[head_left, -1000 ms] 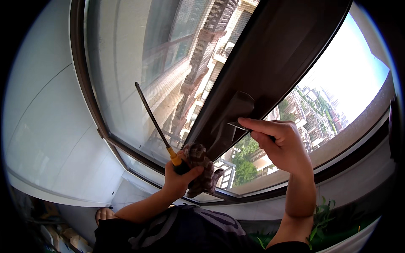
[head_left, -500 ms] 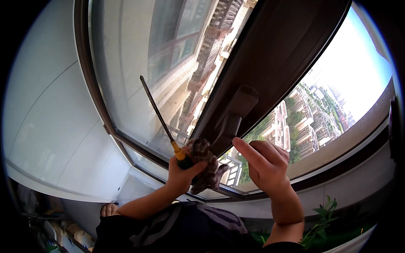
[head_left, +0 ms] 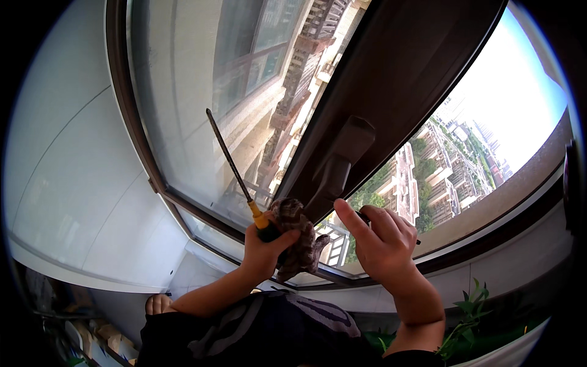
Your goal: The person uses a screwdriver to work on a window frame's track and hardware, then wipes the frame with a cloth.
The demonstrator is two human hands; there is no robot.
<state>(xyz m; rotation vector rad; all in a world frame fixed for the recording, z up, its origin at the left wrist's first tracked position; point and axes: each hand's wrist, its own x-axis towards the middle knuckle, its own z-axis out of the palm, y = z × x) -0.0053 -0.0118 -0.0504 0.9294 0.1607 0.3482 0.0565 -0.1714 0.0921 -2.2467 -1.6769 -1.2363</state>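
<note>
My left hand (head_left: pixel 264 249) is closed around a screwdriver (head_left: pixel 263 225) with a yellow and dark handle, its long shaft pointing up and to the left. The same hand grips a crumpled brown cloth (head_left: pixel 299 241). My right hand (head_left: pixel 385 241) has its index finger stretched towards the lower end of a dark window handle (head_left: pixel 334 177); I cannot tell whether the fingertip touches it. The other fingers curl in, and small dark ends of something thin show beside them, mostly hidden. The window handle sits on a brown sash frame (head_left: pixel 403 79).
An insect-screened or glazed panel (head_left: pixel 183 122) stands left of the sash, with buildings beyond it. White wall panels (head_left: pixel 61 153) line the left side. Window glass at right looks out over a city far below. A green plant (head_left: pixel 471 309) grows at the lower right.
My right hand has turned and shifted slightly, and dark ends of a thin thing now show beside its fingers. My left hand with the screwdriver and cloth has barely moved.
</note>
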